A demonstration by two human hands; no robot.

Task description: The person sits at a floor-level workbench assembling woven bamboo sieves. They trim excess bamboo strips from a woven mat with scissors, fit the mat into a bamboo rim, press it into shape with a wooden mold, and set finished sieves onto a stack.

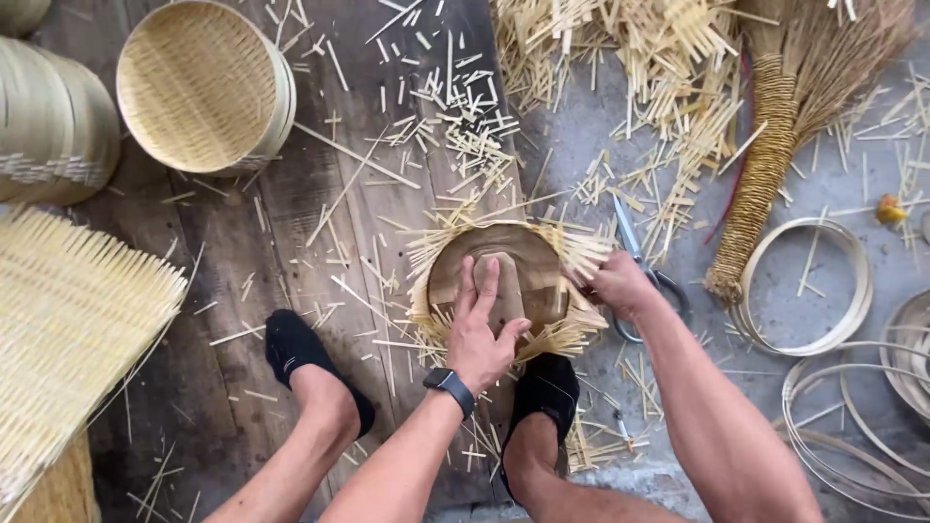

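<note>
Round brown wooden form (pixel 528 266) sits at the middle of the floor scene, pressed onto a woven mat of pale bamboo strips (pixel 572 334) whose loose ends stick out all round its edge like a fringe. Left hand (pixel 481 329) lies flat on the form, fingers spread forward toward 12 o'clock and thumb out to the side, holding it down; a black wristwatch (pixel 449 384) shows on that wrist. Right hand (pixel 620 284) is closed round the handles of grey metal scissors (pixel 635 252) at 3 o'clock of the form, blades pointing up toward 12 o'clock beside the fringe. 2 feet in black socks flank the work, one (pixel 295 349) at 9 o'clock and one (pixel 547 387) at 6 o'clock, right against the fringe

Judging by the pose, the step in hand is trimming the protruding strip ends round the form. I judge the next cut calls for a steady press from the flat hand and blades kept close to the rim

Offcuts (pixel 455 116) litter the dark planks at 12 o'clock. Finished round bamboo basket (pixel 203 87) rests at 10 o'clock, a straw broom (pixel 775 145) at 2 o'clock, thin bamboo hoops (pixel 804 286) at 3 o'clock
</note>
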